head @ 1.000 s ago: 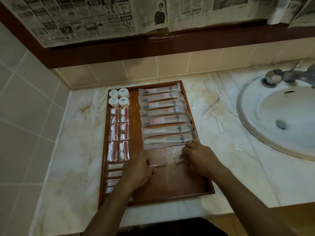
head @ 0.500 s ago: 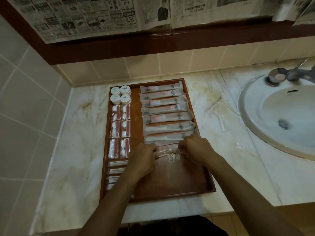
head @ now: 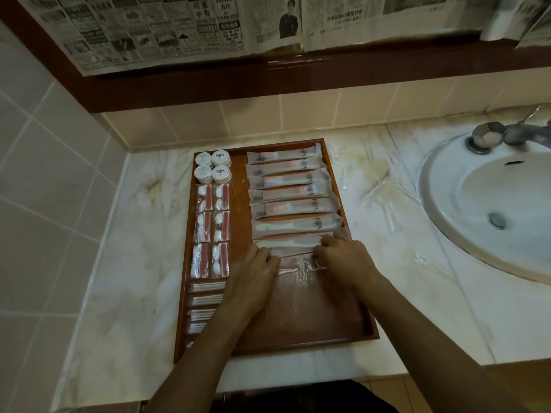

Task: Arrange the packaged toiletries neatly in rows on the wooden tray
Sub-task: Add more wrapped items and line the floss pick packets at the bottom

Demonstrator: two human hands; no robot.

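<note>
Mid-tray [head: 354,329], near right edge: left hand [head: 253,272] and right hand [head: 343,257] pinched clear sachet [head: 293,268] ends. Risk: shove could skew adjoining toothbrush packets [head: 293,204].

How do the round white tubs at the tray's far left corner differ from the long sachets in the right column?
The round white tubs are short cylinders grouped two by two; the long sachets are flat strips lying crosswise, stacked in one column. The tubs are opaque white; the sachets are translucent, some showing red inside. Both sit on the wooden tray.

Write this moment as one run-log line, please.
left hand: holds clear packet | right hand: holds same packet | place: wooden tray, below long sachets
</note>
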